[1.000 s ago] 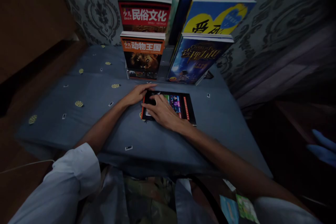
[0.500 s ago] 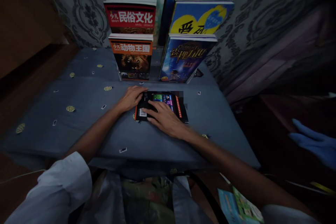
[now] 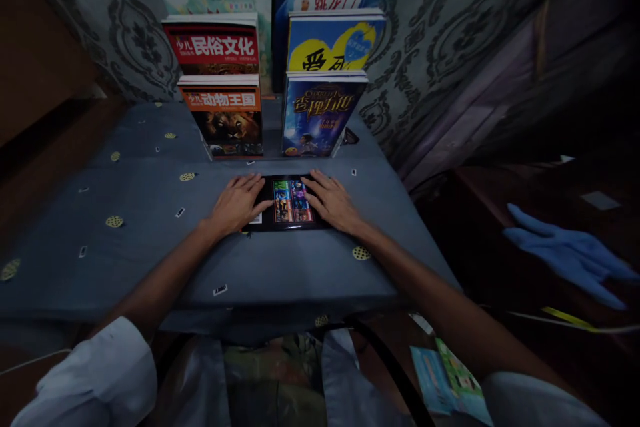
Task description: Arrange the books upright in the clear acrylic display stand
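A dark book (image 3: 294, 203) lies flat on the blue-grey cloth with a block of small coloured pictures facing up. Its left end is under my left hand (image 3: 237, 203), which lies palm down with the fingers stretched out and the thumb reaching onto the cover. Part of a white label shows beneath that thumb. My right hand (image 3: 334, 201) rests palm down on the book's right end, fingers spread and pointing up and left. Both hands press flat on the book and neither is wrapped round it.
Behind the book stands a rack of upright books, among them an orange lion book (image 3: 227, 120) and a blue book (image 3: 323, 117). A blue glove (image 3: 570, 250) lies on a dark surface at right. Colourful booklets (image 3: 450, 380) sit below the table (image 3: 150, 267).
My right hand has moved from the book's middle to its right end, uncovering the pictures. My left hand now lies further over the left end. The view has shifted right.
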Available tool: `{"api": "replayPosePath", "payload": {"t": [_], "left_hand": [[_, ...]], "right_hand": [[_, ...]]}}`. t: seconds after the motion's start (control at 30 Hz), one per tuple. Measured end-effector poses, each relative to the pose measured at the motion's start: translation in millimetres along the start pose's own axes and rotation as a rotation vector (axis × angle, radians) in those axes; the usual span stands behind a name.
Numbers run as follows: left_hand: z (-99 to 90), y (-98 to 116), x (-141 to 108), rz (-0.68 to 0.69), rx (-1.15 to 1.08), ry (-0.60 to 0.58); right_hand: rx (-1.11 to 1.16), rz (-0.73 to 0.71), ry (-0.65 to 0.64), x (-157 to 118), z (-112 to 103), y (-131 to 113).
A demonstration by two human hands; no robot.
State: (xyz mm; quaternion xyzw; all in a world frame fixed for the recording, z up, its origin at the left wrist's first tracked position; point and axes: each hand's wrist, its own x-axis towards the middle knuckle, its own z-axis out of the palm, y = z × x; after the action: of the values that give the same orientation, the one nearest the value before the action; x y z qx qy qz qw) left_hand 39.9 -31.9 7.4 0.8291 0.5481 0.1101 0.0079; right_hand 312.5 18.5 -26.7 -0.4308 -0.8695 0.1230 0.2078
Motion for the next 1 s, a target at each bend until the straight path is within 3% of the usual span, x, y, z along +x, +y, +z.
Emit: {"api": "replayPosePath", "payload": {"t": [0.3, 0.73, 0.9, 1.0], "left_hand": [[1.3, 1.0, -21.8, 0.031, -0.066, -0.146], [-20.8, 48.7, -120.7, 0.095, -0.077, -0.239], [-45.4, 44.0, -138.5, 0.179, -0.302, -0.326], [-61.4, 29.9, -145.1, 0.167, -0.552, -0.38]], "right_hand": [[-0.137, -0.067, -0.049, -51.4, -8.5, -25.4], [-0.262, -0.319, -0.181, -163.1, -23.0, -75.4], [-0.235, -0.358, -0.136, -166.7, -29.3, -65.6], [-0.038, -0.316, -0.088, -150.6, -46.0, -62.1]]}}
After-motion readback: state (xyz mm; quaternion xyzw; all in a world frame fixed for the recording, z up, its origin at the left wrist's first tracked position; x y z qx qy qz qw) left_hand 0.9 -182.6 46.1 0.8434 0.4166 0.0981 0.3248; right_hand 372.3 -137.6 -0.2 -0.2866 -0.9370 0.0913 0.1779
